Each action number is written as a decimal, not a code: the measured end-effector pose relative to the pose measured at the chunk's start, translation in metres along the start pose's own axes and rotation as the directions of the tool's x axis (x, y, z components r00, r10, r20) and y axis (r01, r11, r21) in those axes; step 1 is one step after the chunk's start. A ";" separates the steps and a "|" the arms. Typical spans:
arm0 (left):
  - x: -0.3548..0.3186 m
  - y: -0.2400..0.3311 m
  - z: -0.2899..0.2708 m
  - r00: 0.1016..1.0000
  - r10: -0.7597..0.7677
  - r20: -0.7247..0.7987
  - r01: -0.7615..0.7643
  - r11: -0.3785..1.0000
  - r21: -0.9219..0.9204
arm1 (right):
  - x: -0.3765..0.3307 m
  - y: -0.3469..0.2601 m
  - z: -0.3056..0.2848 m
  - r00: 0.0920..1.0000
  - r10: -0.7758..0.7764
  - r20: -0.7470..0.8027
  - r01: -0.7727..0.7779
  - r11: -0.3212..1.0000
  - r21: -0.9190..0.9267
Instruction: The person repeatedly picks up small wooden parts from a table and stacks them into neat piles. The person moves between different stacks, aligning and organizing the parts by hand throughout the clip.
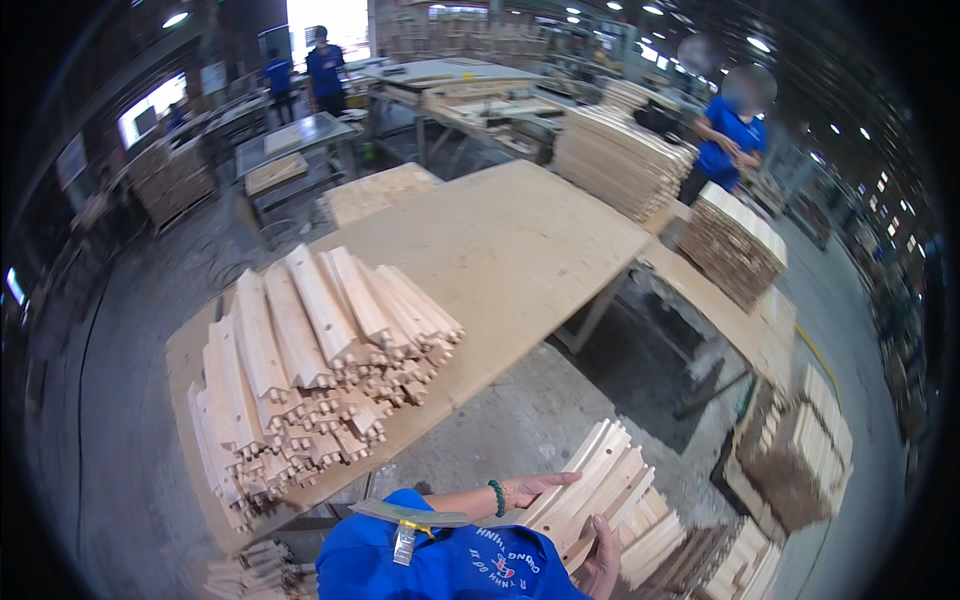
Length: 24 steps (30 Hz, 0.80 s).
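Between my two hands is a bundle of several pale wooden slats (592, 478) with small round tenons on their ends and a dark hole in some faces. My left hand (540, 487), with a green bead bracelet at its wrist, grips the bundle's left side. On the opposite side my right hand (603, 556) clasps the slats, its thumb showing on top. The fingers are partly hidden by the wood. More pale slats (648, 530) lie just right of the bundle. To the left, a large pile of similar slats (310, 340) rests on the worktable (470, 235), tenon ends facing me.
A side table (735, 320) on the right bears a stack of wood pieces (735, 240). Behind it rises a taller stack (620, 160), near a person in blue (728, 140). Another stack (800, 460) stands low at right. Two people in blue (325, 72) are far back left.
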State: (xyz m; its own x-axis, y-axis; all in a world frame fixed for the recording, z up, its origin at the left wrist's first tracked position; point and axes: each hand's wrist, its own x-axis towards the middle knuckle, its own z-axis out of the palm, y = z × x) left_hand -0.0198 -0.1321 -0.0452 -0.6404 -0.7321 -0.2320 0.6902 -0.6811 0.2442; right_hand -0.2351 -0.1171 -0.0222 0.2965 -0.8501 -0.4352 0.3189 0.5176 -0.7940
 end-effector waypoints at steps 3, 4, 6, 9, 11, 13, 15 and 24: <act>-0.016 0.026 0.006 0.997 0.074 -0.017 -0.072 0.991 0.113 | 0.033 0.002 0.010 0.995 0.032 0.092 -0.033 0.999 0.012; -0.024 0.033 0.006 0.996 0.084 -0.039 -0.078 0.987 0.143 | 0.039 0.001 0.022 0.994 0.038 0.102 -0.039 0.999 0.009; -0.037 0.044 0.004 0.988 0.124 -0.087 -0.106 0.976 0.189 | 0.048 -0.009 0.054 0.988 0.044 0.147 -0.037 0.998 -0.050; -0.051 0.051 0.003 0.959 0.226 -0.169 -0.173 0.944 0.282 | 0.074 -0.009 0.075 0.977 0.033 0.211 0.017 0.972 -0.234; -0.061 0.051 0.005 0.920 0.314 -0.234 -0.206 0.895 0.396 | 0.087 -0.010 0.084 0.958 0.040 0.283 0.056 0.945 -0.322; -0.071 0.052 0.008 0.896 0.373 -0.241 -0.251 0.874 0.416 | 0.093 -0.012 0.092 0.922 0.075 0.379 0.067 0.935 -0.348; -0.084 0.051 0.011 0.860 0.432 -0.273 -0.292 0.853 0.432 | 0.098 -0.017 0.103 0.888 0.202 0.413 -0.095 0.960 -0.264; -0.091 0.034 0.035 0.689 0.632 -0.354 -0.436 0.752 0.494 | 0.132 -0.033 0.112 0.746 0.365 0.557 -0.260 0.929 -0.262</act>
State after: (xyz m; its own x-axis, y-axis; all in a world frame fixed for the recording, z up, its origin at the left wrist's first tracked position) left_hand 0.0500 -0.0893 0.0174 0.1139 -0.9341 -0.3384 0.6317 -0.1948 0.7504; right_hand -0.1059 -0.2354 -0.0064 0.8390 -0.3911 -0.3783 -0.0164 0.6767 -0.7361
